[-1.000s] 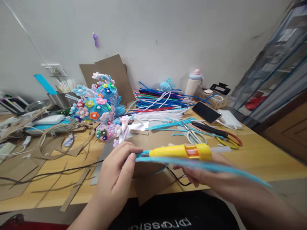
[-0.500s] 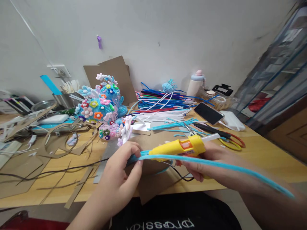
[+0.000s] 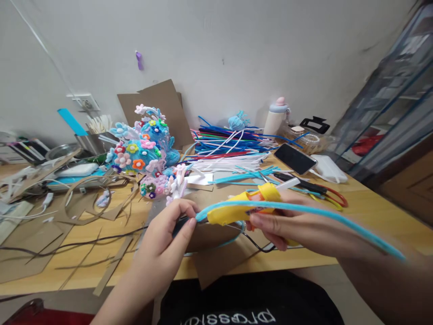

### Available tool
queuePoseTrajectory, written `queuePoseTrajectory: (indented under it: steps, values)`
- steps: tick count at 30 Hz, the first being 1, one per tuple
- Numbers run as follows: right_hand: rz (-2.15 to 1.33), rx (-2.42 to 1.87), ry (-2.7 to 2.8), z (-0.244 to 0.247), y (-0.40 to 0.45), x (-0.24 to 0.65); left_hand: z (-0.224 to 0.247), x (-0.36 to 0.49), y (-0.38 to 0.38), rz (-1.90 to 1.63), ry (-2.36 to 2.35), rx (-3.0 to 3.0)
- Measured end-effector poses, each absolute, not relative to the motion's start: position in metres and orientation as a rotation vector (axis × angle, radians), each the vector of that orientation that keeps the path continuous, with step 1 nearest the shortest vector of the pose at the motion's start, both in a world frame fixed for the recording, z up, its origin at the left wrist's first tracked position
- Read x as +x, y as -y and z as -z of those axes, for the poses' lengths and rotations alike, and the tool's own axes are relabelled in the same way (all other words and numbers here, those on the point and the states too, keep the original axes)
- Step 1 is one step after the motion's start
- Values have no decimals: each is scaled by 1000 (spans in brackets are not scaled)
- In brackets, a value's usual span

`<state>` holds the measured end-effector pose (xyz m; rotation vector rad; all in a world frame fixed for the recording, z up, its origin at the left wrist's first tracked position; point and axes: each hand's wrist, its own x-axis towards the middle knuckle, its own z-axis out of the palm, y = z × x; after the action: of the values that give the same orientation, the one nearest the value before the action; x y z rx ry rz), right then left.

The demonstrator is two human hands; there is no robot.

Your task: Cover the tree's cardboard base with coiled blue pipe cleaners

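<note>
My left hand (image 3: 171,232) pinches the near end of a light-blue pipe cleaner (image 3: 304,208) between thumb and fingers. From there the pipe cleaner arcs right, passing in front of the yellow glue gun (image 3: 233,212). My right hand (image 3: 284,221) is wrapped round the glue gun, whose nozzle points left toward my left fingertips. A whitish glue stick (image 3: 288,183) sticks out of its back. Below the gun is a round brown cardboard piece (image 3: 209,237) with light blue along its edge. My left fingers hide how the pipe cleaner meets it.
A flower-covered blue pipe-cleaner piece (image 3: 138,155) stands at back left. Behind my hands lie bundles of pipe cleaners (image 3: 233,140). To the right are a phone (image 3: 294,159), a white power bank (image 3: 329,169) and a bottle (image 3: 275,121). A black cord (image 3: 84,239) crosses the left side, among cardboard scraps.
The glue gun has drawn slightly down and left, its nozzle now lower behind the pipe cleaner. The pipe cleaner arches higher across the gun. My left hand has shifted slightly left.
</note>
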<state>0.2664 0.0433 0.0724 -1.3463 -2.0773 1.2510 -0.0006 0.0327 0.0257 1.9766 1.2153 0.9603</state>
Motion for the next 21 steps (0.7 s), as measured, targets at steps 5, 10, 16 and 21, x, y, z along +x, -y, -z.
queuePoseTrajectory:
  steps: [5,10,16,21]
  values:
    - [-1239,-1358,2098,-80,-45,261,-23,-3,-36,-952,-1222,1949]
    - [-1254,-1493,2064,-87,-42,256,-20,-5,-37,-967,-1187,1921]
    - [-1299,-1577,1982,-75,-42,259,-19,-4,-37,-1005,-1183,1846]
    - [-1217,-1567,2037,-72,-42,256,-18,-1,-39,-1026,-1156,1851]
